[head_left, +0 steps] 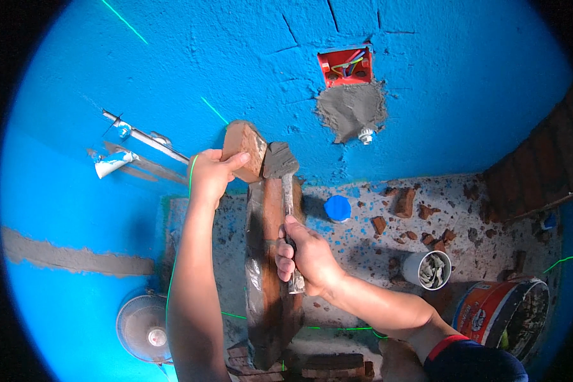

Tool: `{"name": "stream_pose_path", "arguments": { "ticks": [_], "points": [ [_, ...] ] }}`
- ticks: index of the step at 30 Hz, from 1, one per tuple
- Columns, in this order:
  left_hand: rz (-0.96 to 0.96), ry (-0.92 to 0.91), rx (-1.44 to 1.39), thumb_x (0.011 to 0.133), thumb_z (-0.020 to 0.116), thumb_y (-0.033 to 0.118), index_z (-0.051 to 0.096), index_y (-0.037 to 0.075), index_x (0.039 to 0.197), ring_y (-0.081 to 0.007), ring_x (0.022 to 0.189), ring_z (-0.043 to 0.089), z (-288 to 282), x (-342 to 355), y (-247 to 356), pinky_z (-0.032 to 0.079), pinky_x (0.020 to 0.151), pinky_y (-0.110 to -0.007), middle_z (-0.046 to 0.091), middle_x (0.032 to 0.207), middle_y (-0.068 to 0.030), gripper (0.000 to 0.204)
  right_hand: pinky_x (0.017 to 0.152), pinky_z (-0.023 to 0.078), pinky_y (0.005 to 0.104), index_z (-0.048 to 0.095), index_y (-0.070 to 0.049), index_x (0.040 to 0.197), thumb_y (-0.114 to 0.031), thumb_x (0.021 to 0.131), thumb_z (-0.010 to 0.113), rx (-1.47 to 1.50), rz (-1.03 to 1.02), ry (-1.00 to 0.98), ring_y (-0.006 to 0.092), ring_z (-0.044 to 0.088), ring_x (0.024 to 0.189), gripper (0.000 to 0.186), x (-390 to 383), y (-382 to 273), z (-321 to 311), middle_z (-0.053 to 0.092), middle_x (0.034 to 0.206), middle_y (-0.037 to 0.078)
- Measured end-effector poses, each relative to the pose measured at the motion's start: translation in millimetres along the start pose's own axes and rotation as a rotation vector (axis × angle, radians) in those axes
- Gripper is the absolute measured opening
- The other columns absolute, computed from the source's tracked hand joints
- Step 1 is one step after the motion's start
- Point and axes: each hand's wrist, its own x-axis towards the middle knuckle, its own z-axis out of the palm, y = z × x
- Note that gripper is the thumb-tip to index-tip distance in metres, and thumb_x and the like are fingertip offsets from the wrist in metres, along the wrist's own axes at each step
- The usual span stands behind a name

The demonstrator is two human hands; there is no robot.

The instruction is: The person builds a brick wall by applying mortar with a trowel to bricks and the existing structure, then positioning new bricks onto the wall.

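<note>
My left hand grips a reddish-brown brick by its near side, thumb on its face, close to the blue wall. In my right hand is a bricklayer's trowel, fingers wrapped round its handle. Grey mortar sits at the trowel's far end, right beside the brick and apparently touching it; the blade's shape is hidden under it. Both hands are over a narrow brick wall, which runs from the blue wall toward me and has grey mortar smeared along its left side.
The blue wall carries a red electrical box with wires and a mortar patch. Pipes stick out at left, above a fan. Brick rubble, a blue cap, a white bucket and a larger bucket are at right.
</note>
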Motion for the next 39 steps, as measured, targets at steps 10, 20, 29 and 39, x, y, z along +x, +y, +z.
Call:
{"name": "stream_pose_path", "arguments": {
  "ticks": [10,20,29,39],
  "points": [
    [0.025,0.014,-0.144,0.073,0.084,0.024,0.065,-0.005,0.104,-0.0112,0.066,0.057,3,3,-12,0.045,0.059,-0.026,0.068,0.084,-0.0072,0.046,0.041,0.038,0.0289,0.044,-0.014,0.091,-0.041,0.100,0.045,0.085,0.058,-0.080,0.0118,0.041,0.046,0.029,-17,-17,26,0.043,0.062,-0.003],
    [0.051,0.004,-0.184,0.080,0.079,0.026,0.064,-0.005,0.106,-0.0097,0.066,0.054,4,-1,-15,0.043,0.058,-0.025,0.066,0.083,-0.0045,0.044,0.038,0.036,0.0264,0.047,-0.015,0.090,-0.042,0.101,0.044,0.230,0.139,-0.274,0.0081,0.037,0.042,0.029,-29,-34,23,0.041,0.061,-0.005],
    [0.170,0.220,0.004,0.087,0.071,0.021,0.062,-0.003,0.109,-0.0111,0.075,0.058,-40,-78,-35,0.049,0.069,-0.027,0.065,0.085,-0.0044,0.034,0.032,0.027,0.0269,0.049,-0.011,0.095,-0.043,0.100,0.044,-0.046,0.160,-0.298,0.0105,0.032,0.037,0.033,-93,-41,-66,0.037,0.056,-0.001],
    [0.149,-0.531,0.126,0.082,0.070,0.015,0.066,0.008,0.107,-0.0330,0.088,0.064,-125,-478,8,0.052,0.073,-0.039,0.065,0.099,-0.0119,0.027,0.036,0.027,0.0268,0.051,-0.008,0.099,-0.046,0.099,0.045,0.008,0.254,-0.132,0.0105,0.029,0.040,0.038,-260,-15,-121,0.035,0.058,0.000]
  ]
}}
